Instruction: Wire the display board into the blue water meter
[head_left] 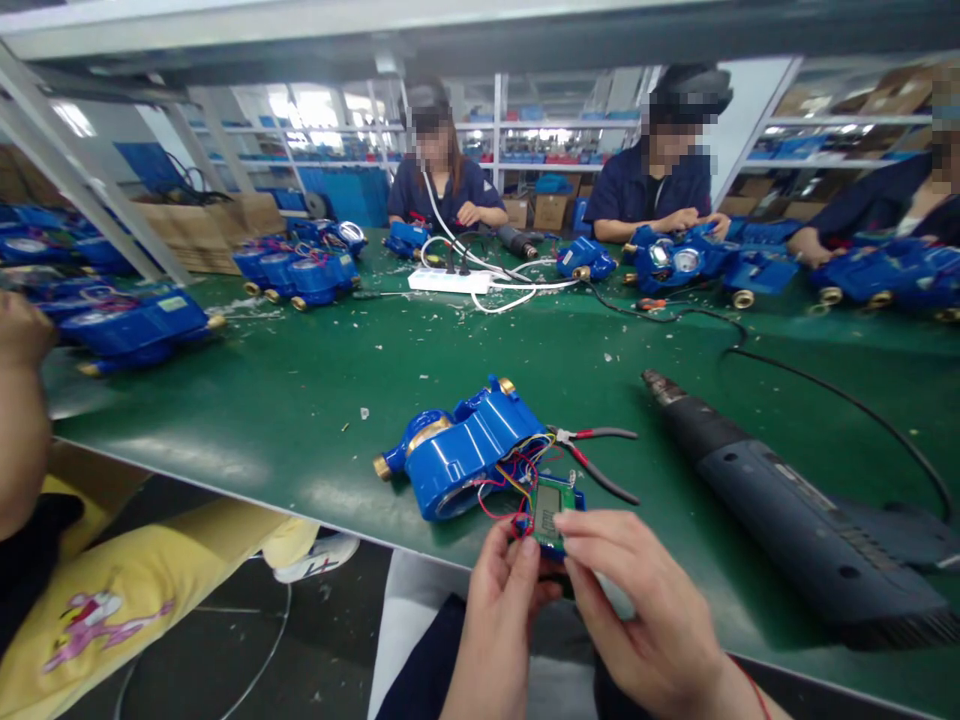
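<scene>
My left hand (pixel 506 585) grips the lower left side of a small green circuit board with a grey display (pixel 549 507), held at the table's front edge. The fingers of my right hand (pixel 637 590) are closed on the board's right side, thumb and forefinger near the display. Red, yellow and other thin wires (pixel 517 478) run from the board to a blue meter with brass fittings (pixel 472 450), lying on the green table just beyond my hands. Pliers with red and black handles (pixel 600 465) lie open right of the meter.
A large heat gun (pixel 795 510) lies at the right, its cord trailing back. A white power strip (pixel 450 281) and several blue meters (pixel 300 270) stand farther back on the table (pixel 300 370). People sit opposite; another person's arm (pixel 19 420) is at the left.
</scene>
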